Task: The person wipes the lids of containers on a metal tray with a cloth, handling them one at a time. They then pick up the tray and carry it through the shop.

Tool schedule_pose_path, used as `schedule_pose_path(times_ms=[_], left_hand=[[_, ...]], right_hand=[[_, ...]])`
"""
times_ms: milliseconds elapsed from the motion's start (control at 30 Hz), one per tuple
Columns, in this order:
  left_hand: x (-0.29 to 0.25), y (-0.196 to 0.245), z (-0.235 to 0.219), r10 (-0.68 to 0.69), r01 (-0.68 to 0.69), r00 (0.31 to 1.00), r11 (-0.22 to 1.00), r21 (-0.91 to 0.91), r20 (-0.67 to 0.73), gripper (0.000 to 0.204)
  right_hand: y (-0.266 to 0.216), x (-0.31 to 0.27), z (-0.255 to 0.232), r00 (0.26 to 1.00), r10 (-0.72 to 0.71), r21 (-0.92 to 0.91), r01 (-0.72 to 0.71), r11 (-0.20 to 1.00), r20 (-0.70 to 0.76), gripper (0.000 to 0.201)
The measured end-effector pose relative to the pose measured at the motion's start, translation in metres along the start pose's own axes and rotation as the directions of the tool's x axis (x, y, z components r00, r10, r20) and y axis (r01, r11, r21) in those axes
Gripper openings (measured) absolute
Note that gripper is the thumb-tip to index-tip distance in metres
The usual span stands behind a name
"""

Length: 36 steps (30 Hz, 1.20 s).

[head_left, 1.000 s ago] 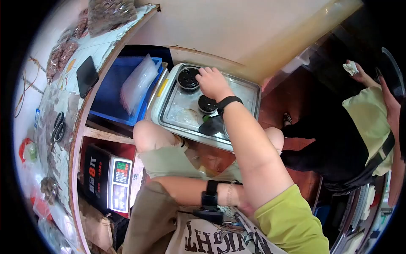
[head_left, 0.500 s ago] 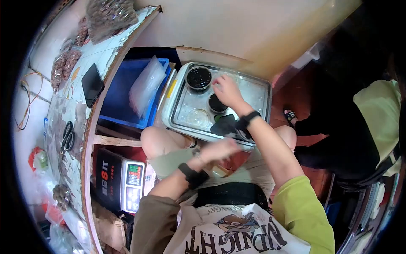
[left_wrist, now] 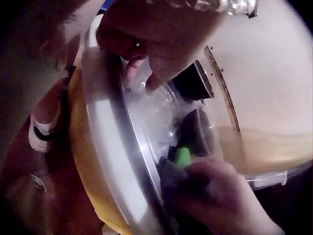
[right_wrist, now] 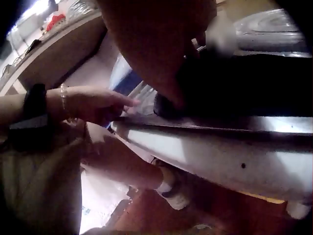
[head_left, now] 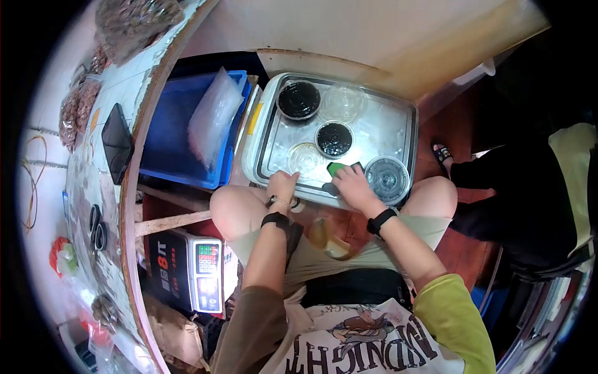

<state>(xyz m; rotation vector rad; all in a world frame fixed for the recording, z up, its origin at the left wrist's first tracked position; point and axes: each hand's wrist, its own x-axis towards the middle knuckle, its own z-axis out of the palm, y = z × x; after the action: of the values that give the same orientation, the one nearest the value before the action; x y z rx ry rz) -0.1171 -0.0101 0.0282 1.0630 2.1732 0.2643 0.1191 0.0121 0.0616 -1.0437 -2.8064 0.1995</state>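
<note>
From the head view, a steel tray (head_left: 408, 134) sits on a white bin just past the person's knees; on it are two dark-filled round tubs, one at eleven o'clock (head_left: 299, 100) and one at the centre (head_left: 334, 139), a clear lid (head_left: 344, 101) at twelve, an empty clear cup (head_left: 305, 157) at seven and a lidded clear tub (head_left: 387, 179) at four. The left hand (head_left: 282, 186) rests on the tray's near rim at seven o'clock, fingers laid over the edge, its grip holding nothing. The right hand (head_left: 352, 186) at six o'clock presses a dark cloth (head_left: 356, 166) beside a green piece (head_left: 336, 168). In the left wrist view, the left fingers (left_wrist: 133, 68) curl loosely onto the rim by the clear cup (left_wrist: 156, 115); the green piece (left_wrist: 182, 156) shows at five o'clock. In the right wrist view, the right hand (right_wrist: 156, 44) covers the dark cloth (right_wrist: 234, 83) at the tray edge (right_wrist: 220, 127); whether its grip closes round the cloth I cannot tell.
</note>
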Motion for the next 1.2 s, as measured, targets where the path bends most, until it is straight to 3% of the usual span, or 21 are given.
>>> schedule_pose_path(times_ms=[67, 100, 133, 167, 300, 367, 400, 467, 533, 567, 633, 700, 767, 800, 833, 867, 967, 1033, 1100, 1133, 1200], left_hand=[[0.002, 0.004, 0.007, -0.009, 0.010, 0.999, 0.999, 0.030, -0.031, 0.054], [-0.003, 0.011, 0.007, 0.022, -0.013, 0.986, 0.998, 0.058, -0.163, 0.053], [-0.006, 0.018, 0.005, 0.058, -0.033, 0.954, 0.996, 0.088, -0.294, 0.052], [-0.008, 0.024, 0.003, 0.056, -0.032, 0.956, 0.996, 0.088, -0.288, 0.052], [-0.001, 0.027, 0.007, 0.052, -0.009, 0.957, 0.988, 0.151, -0.284, 0.047], [0.006, 0.023, 0.014, 0.021, 0.021, 0.961, 0.988, 0.150, -0.277, 0.046], [0.010, 0.019, 0.014, 0.017, 0.009, 0.959, 0.996, 0.091, -0.284, 0.042], [0.019, 0.009, 0.015, 0.010, 0.000, 0.957, 0.999, 0.032, -0.291, 0.038], [0.028, -0.003, 0.015, 0.039, -0.117, 0.967, 0.947, -0.300, -0.253, 0.027], [0.033, -0.009, 0.015, 0.037, -0.114, 0.967, 0.948, -0.297, -0.252, 0.027], [0.027, -0.005, 0.008, 0.021, -0.125, 0.986, 0.749, -0.651, -0.166, 0.020], [0.010, 0.005, -0.011, -0.033, -0.049, 0.994, 0.697, -0.715, -0.101, 0.020], [-0.003, 0.008, -0.030, -0.066, -0.001, 0.997, 0.573, -0.820, -0.047, 0.020], [-0.011, 0.010, -0.040, -0.070, 0.019, 0.997, 0.492, -0.871, -0.018, 0.019], [-0.020, 0.009, -0.051, -0.065, 0.011, 0.998, 0.488, -0.873, -0.023, 0.019], [-0.032, 0.009, -0.063, -0.059, -0.027, 0.997, 0.426, -0.905, -0.057, 0.019], [-0.068, 0.011, -0.088, -0.010, -0.126, 0.990, 0.339, -0.932, -0.138, 0.018], [-0.091, 0.014, -0.101, 0.036, -0.185, 0.983, 0.320, -0.929, -0.183, 0.018], [-0.112, 0.022, -0.107, 0.068, -0.240, 0.971, 0.348, -0.906, -0.231, 0.019], [-0.121, 0.025, -0.107, 0.093, -0.274, 0.962, 0.327, -0.905, -0.258, 0.020], [-0.138, 0.039, -0.106, 0.128, -0.347, 0.938, 0.356, -0.867, -0.323, 0.020]], right_hand=[[0.003, 0.003, -0.005, 0.999, 0.044, 0.165, -0.046, 0.985, 0.014, 0.019], [0.006, 0.003, -0.006, 0.999, 0.048, 0.166, -0.051, 0.985, 0.021, 0.019], [0.009, 0.003, -0.007, 0.994, 0.105, 0.286, -0.105, 0.953, 0.015, 0.020], [0.012, 0.003, -0.007, 0.987, 0.162, 0.402, -0.155, 0.902, 0.016, 0.022], [0.022, 0.006, -0.006, 0.972, 0.229, 0.540, -0.163, 0.826, -0.056, 0.023], [0.023, 0.005, 0.000, 0.914, 0.400, 0.817, -0.282, 0.502, 0.070, 0.025], [0.022, 0.006, -0.009, 0.904, 0.396, 0.871, -0.321, 0.372, 0.164, 0.025], [0.020, 0.007, -0.007, 0.890, 0.418, 0.888, -0.330, 0.320, 0.180, 0.024], [0.018, 0.011, -0.007, 0.878, 0.437, 0.904, -0.334, 0.265, 0.197, 0.024], [0.017, 0.012, -0.006, 0.877, 0.435, 0.924, -0.319, 0.213, 0.203, 0.023], [0.017, 0.013, -0.005, 0.875, 0.433, 0.938, -0.309, 0.156, 0.216, 0.023], [0.020, 0.014, -0.005, 0.885, 0.403, 0.957, -0.283, 0.068, 0.233, 0.026], [0.021, 0.013, -0.016, 0.880, 0.381, 0.930, -0.350, 0.116, 0.284, 0.028], [0.019, 0.015, -0.024, 0.874, 0.378, 0.952, -0.294, -0.086, 0.304, 0.028], [0.014, 0.019, -0.041, 0.872, 0.371, 0.933, -0.222, -0.283, 0.320, 0.029], [0.008, 0.016, -0.062, 0.908, 0.277, 0.889, -0.178, -0.422, 0.313, 0.033], [0.002, 0.017, -0.092, 0.932, 0.258, 0.868, -0.102, -0.486, 0.254, 0.041], [-0.006, 0.016, -0.111, 0.939, 0.263, 0.903, -0.094, -0.419, 0.220, 0.046], [-0.010, 0.014, -0.115, 0.985, 0.149, 0.950, -0.031, -0.311, 0.081, 0.066], [-0.011, 0.015, -0.113, 0.991, 0.114, 0.984, -0.045, -0.172, 0.065, 0.069], [-0.018, 0.010, -0.102, 0.995, 0.093, 0.999, -0.030, -0.039, 0.034, 0.062]])
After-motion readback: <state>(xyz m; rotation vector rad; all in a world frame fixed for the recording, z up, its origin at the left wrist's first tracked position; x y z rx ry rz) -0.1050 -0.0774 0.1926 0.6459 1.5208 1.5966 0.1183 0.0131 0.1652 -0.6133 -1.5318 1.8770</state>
